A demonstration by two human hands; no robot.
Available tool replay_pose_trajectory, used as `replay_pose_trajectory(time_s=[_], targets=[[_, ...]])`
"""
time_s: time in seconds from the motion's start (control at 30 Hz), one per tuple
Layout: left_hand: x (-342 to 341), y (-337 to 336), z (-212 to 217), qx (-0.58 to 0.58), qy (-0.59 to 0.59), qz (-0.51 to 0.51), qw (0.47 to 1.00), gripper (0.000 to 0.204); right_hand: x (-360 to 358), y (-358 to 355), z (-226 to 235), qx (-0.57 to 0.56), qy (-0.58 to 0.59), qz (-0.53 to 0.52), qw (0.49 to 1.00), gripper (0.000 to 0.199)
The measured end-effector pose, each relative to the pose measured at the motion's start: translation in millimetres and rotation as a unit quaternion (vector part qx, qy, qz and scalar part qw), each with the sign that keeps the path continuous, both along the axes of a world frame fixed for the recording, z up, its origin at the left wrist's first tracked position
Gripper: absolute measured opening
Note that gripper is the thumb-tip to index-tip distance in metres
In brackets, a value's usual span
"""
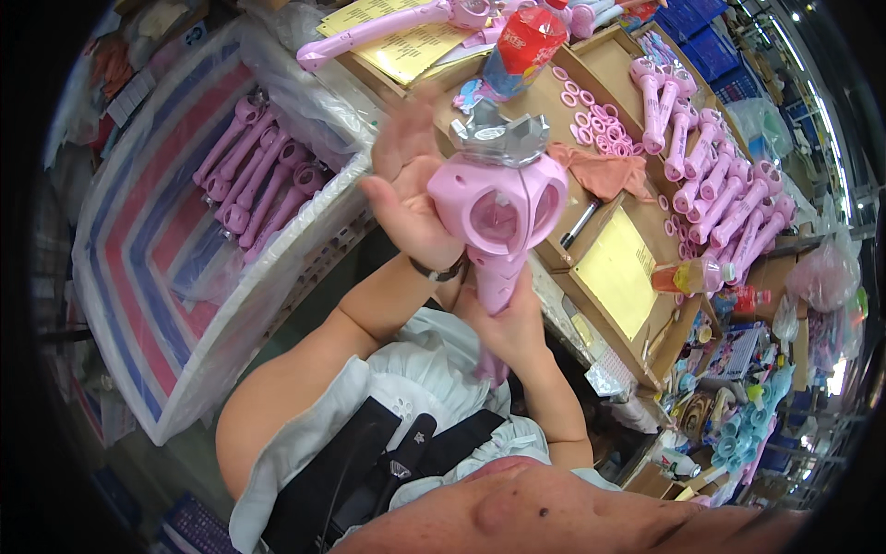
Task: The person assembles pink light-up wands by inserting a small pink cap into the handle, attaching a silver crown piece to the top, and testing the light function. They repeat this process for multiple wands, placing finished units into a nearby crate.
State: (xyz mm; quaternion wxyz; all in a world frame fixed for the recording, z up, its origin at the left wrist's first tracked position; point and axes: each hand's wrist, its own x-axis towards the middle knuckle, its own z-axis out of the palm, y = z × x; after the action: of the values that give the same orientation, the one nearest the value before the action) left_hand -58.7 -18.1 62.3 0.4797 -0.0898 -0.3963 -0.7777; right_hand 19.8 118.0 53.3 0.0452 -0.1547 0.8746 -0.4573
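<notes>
A pink toy wand (498,277) is upright in front of my chest, its bulky head with round clear windows toward the far side. A silver crown-shaped piece (501,137) sits on top of that head. My right hand (510,325) is closed around the wand's handle below the head. On the wand's left side my left hand (411,198) is open, palm facing the head, with its fingers stretched and slightly blurred. Whether the left palm touches the pink head I cannot tell. A dark band is around my left wrist.
To the left, a plastic-lined striped bin (138,249) holds several pink wands (263,175). Cardboard trays on the right bench carry small pink rings (604,129), a peach cloth (604,171), a black marker (580,224), a yellow sheet (616,274), a bottle (692,275) and more wands (729,198).
</notes>
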Motion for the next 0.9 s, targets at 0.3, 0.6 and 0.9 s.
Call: replay_pose_trajectory(time_s=[0.3, 0.6, 0.9], targets=[[8, 8, -17, 0.061, -0.026, -0.172, 0.983, 0.054, 15, 13, -14, -0.01, -0.039, -0.033, 0.999, 0.044], [-13, 0, -50, 0.346, -0.196, -0.506, 0.765, 0.05, -15, 53, -26, -0.494, -0.258, 0.395, 0.731, 0.054], [4, 30, -42, 0.303, -0.212, -0.573, 0.732, 0.049, -6, 39, -95, -0.688, -0.466, 0.312, 0.46, 0.059]])
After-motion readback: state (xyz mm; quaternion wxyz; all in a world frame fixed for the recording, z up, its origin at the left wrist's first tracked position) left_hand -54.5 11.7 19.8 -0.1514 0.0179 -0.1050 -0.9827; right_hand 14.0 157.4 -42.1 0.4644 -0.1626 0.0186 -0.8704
